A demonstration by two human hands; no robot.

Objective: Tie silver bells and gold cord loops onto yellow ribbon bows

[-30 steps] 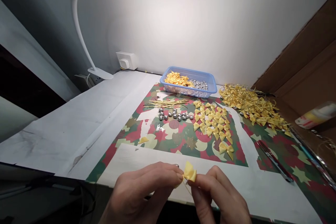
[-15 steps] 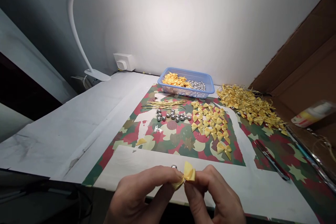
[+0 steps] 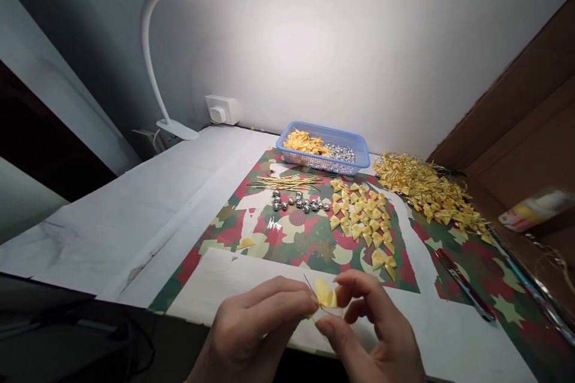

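My left hand [image 3: 269,323] pinches a small yellow ribbon bow [image 3: 325,294] between thumb and fingertips, above the table's near edge. A thin dark wire end sticks up from the bow's middle, and another strand points right. My right hand [image 3: 372,329] is just right of the bow, thumb and forefinger apart around that strand. Whether a right fingertip touches the bow I cannot tell. Beyond the hands lie rows of yellow bows [image 3: 362,212], several silver beads [image 3: 299,200] and a bundle of gold wire ties [image 3: 291,182].
A blue basket [image 3: 309,160] with yellow pieces and silver beads stands by the wall. Right of it is a heap of wired bows [image 3: 426,188]. Tweezers [image 3: 467,287] lie at right, near a bottle [image 3: 534,209] in a cardboard box [image 3: 507,114]. A lamp [image 3: 150,60] lights the table.
My right fingers have opened off the bow, which my left hand still pinches. Wire ends now show at the bow; a silver bead seen beside my left fingers is out of sight.
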